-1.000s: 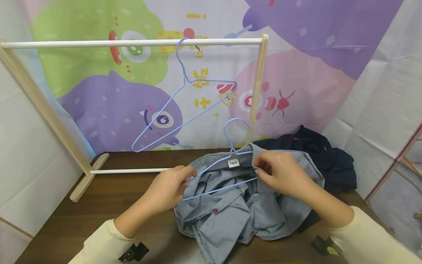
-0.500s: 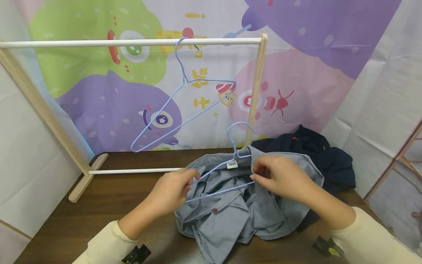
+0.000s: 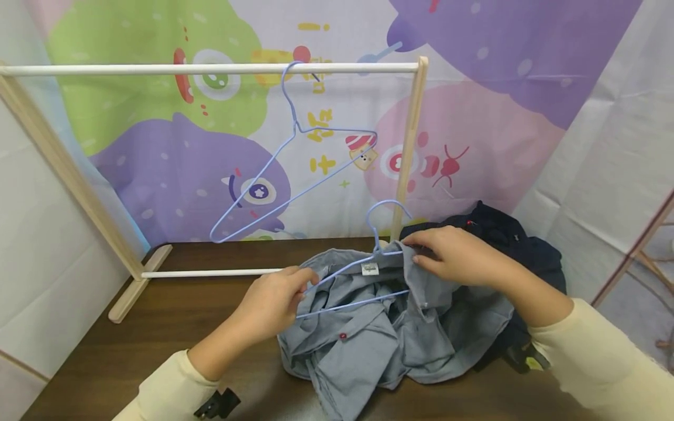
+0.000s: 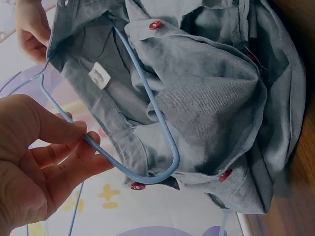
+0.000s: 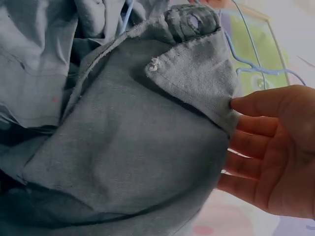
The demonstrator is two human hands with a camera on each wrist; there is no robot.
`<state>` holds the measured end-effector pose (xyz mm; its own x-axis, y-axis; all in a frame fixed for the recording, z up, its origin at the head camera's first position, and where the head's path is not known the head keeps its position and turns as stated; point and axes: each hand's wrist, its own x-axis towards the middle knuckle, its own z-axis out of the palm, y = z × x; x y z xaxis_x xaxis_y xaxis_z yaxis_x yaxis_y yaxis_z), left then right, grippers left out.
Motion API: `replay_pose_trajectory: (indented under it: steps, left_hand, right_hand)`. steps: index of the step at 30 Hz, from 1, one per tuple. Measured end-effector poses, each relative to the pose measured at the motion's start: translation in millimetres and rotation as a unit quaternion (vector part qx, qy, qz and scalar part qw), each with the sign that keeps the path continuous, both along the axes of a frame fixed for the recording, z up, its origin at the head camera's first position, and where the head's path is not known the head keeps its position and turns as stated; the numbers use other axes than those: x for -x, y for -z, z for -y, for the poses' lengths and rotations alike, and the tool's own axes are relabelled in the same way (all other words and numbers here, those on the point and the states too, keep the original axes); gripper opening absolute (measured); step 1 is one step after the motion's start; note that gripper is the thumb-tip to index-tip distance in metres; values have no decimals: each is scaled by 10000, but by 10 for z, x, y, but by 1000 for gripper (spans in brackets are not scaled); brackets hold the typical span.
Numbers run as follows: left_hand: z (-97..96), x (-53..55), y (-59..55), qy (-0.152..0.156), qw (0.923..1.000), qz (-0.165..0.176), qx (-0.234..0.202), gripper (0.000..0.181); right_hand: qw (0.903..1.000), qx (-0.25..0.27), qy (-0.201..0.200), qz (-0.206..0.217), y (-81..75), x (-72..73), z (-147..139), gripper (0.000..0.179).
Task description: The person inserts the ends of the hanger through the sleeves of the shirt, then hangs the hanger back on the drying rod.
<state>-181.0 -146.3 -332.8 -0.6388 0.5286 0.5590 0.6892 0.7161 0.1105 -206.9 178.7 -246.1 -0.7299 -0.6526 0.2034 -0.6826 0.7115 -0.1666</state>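
Observation:
A grey collared shirt (image 3: 363, 351) with red buttons lies bunched on the brown table (image 3: 174, 339). Part of a blue wire hanger (image 4: 149, 91) sits inside its neck opening, the hook standing up above the collar and the white label. My left hand (image 3: 271, 304) pinches the hanger's left arm between thumb and fingers, outside the cloth. On the other side, my right hand (image 3: 457, 257) holds the collar edge, thumb on the near face and fingers behind it, as the right wrist view shows. The hanger's right end is hidden under the fabric.
A wooden rack with a white rod (image 3: 158, 69) stands at the back, and a second blue hanger (image 3: 291, 105) hangs from it. Behind the shirt at right lies a dark navy garment (image 3: 532, 257). A printed cloth backdrop (image 3: 326, 210) closes off the rear.
My right hand has moved up along the shirt's edge to the collar, drawing cloth up over the hanger's right side. The hanger's hook has dipped and shifted slightly right.

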Motion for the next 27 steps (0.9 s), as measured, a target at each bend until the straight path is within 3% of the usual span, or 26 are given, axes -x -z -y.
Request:
replay_pose_trajectory:
  steps: [8,15,24,27]
  left_hand:
    - [29,12,-22,-105,9997,201,-4,36]
    - [74,21,-71,-144,9997,188,-25,35]
    - [55,7,-111,-48,9997,240,-35,34]
    - [31,-8,-120,50,9995,296,-33,34]
  right_hand:
    - [9978,476,353,-310,100,14,13,44]
    - [9945,565,551,-684,123,6,-36,25]
    - [9889,726,441,-1217,151,17,-58,18]
    - [9856,690,571,-1434,160,6,-55,16]
